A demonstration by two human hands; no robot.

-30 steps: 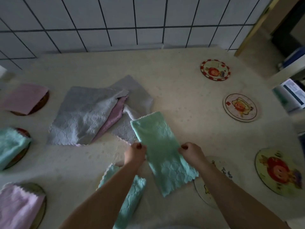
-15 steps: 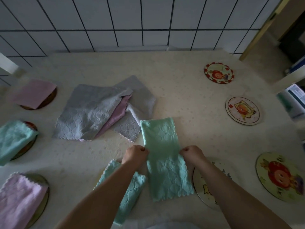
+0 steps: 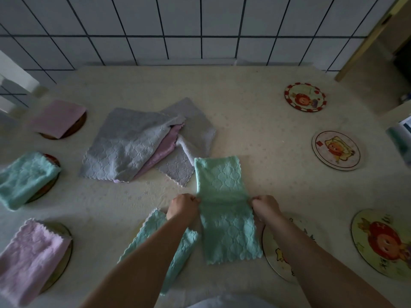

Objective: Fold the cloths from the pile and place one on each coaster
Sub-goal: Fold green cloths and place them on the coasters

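At the near edge of the table (image 3: 255, 121), your left hand (image 3: 183, 206) and right hand (image 3: 265, 206) each pinch a long side of the mint-green cloth (image 3: 222, 210) at its middle, fingers curled onto the fabric, so the strip, already halved lengthwise, lies flat and straight, likely ready for a cross fold. Its far end touches the pile (image 3: 142, 145) of grey and pink cloths at the table's centre; its near end lies just beside a cartoon-printed coaster (image 3: 278, 252) at your right forearm, probably where it will go. A second green cloth (image 3: 164, 247) lies under your left forearm near the front edge; what it rests on is hidden. Along the left edge, four folded cloths already cover coasters: a pink folded cloth (image 3: 59, 117) toward the far corner, a green folded cloth (image 3: 24, 178) midway, a pale pink folded cloth (image 3: 31, 258) at the near corner. Along the right edge three round coasters wait bare: a red-rimmed coaster (image 3: 305, 100) farthest, a cream coaster (image 3: 335, 150) in the middle, a yellow coaster (image 3: 382, 245) nearest. A cream, lightly patterned covering spreads across the table, which backs onto a white tiled wall (image 3: 200, 25) with dark grout; the light is dim.
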